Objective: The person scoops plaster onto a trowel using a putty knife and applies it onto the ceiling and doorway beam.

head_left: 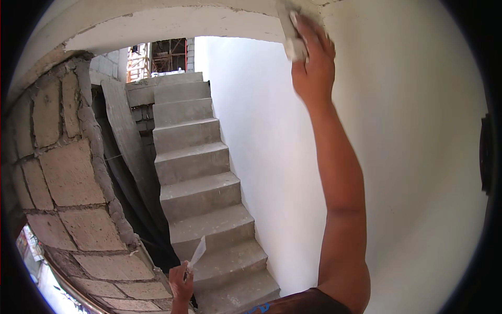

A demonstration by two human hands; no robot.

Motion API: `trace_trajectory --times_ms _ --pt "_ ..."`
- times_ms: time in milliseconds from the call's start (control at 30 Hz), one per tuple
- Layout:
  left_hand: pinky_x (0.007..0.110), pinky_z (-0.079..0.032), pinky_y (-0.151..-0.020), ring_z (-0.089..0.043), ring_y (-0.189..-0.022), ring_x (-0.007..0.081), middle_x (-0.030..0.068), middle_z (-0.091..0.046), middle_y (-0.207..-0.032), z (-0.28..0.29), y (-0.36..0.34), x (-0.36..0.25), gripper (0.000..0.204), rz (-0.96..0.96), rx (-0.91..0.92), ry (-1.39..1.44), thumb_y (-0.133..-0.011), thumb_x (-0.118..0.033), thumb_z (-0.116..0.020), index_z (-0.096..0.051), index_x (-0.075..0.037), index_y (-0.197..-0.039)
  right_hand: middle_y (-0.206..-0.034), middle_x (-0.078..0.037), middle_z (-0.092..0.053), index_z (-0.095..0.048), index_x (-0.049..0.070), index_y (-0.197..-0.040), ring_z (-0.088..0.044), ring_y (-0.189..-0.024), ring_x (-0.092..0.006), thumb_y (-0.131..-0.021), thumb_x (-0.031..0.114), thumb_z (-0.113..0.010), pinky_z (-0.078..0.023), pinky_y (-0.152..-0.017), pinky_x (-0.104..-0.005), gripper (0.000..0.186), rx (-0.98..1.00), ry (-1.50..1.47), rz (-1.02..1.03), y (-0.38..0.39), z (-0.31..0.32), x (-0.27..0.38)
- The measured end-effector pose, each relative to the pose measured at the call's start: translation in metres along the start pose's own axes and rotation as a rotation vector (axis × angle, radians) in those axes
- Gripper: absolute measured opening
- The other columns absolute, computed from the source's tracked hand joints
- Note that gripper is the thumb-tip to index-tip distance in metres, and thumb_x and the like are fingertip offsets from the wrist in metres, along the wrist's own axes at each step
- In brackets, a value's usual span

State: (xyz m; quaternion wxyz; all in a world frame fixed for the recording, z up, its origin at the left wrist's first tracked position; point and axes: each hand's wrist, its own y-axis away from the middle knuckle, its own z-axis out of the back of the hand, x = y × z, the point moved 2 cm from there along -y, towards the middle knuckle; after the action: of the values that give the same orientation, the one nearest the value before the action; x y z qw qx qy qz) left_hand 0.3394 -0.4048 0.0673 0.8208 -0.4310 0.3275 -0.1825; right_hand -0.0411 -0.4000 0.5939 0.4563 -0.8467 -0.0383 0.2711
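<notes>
Dark cloth of a shirt (pixel 308 302), with a blue mark, crosses the lower edge nearest the camera. Just beyond, the left hand (pixel 180 282) is closed around the base of what looks like a narrow putty knife (pixel 199 251), its pale blade pointing up. Farther off, the right hand (pixel 320 57) is raised at arm's length, fingers curled partway about a flat grey finishing trowel (pixel 287 22), which stands near the corner where a cream-coated beam (pixel 172 23) meets the smooth white wall (pixel 402 157). Left of the stairwell, a concrete-block wall (pixel 76 172) stands bare beside black sheeting (pixel 125 193); past these a concrete staircase (pixel 198 186) climbs toward timber framing (pixel 139 58).

Judging by the surfaces, coating is well advanced: the white wall looks even nearly throughout, while the beam shows ragged edges and cracks, so the finishing left seems to lie up there. The block wall carries no such coat.

The trowel's upper end is blurred and near the top rim, so whether its blade touches the beam cannot be told, nor whether it bears any compound. The left fingers hide the knife's handle, and a black object (pixel 486 154) at the right rim is too cut off to identify.
</notes>
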Motion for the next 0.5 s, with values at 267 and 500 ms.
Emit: trace_trajectory --times_ms 267,500 --pt "0.046 -0.049 -0.084 -0.06 -0.096 0.035 0.0181 -0.065 -0.102 -0.046 0.015 0.001 0.042 0.196 0.153 -0.022 -0.082 -0.015 -0.073 -0.065 -0.005 -0.123 -0.131 -0.014 -0.06 -0.06 0.012 -0.132 -0.054 -0.12 -0.0353 -0.084 -0.003 -0.057 -0.04 -0.105 -0.0477 0.051 0.118 0.367 -0.061 -0.07 -0.085 -0.092" --pt "0.045 -0.049 -0.079 -0.061 -0.088 0.0371 0.0181 -0.065 -0.093 -0.072 0.013 -0.011 0.044 0.231 0.093 0.073 -0.074 -0.012 -0.075 -0.067 -0.002 -0.116 -0.131 -0.014 -0.06 -0.061 0.011 -0.131 -0.056 -0.117 -0.0348 -0.089 0.001 -0.058 -0.042 -0.103 -0.0477 0.044 0.22 0.426 -0.086 -0.082 -0.117 -0.106"
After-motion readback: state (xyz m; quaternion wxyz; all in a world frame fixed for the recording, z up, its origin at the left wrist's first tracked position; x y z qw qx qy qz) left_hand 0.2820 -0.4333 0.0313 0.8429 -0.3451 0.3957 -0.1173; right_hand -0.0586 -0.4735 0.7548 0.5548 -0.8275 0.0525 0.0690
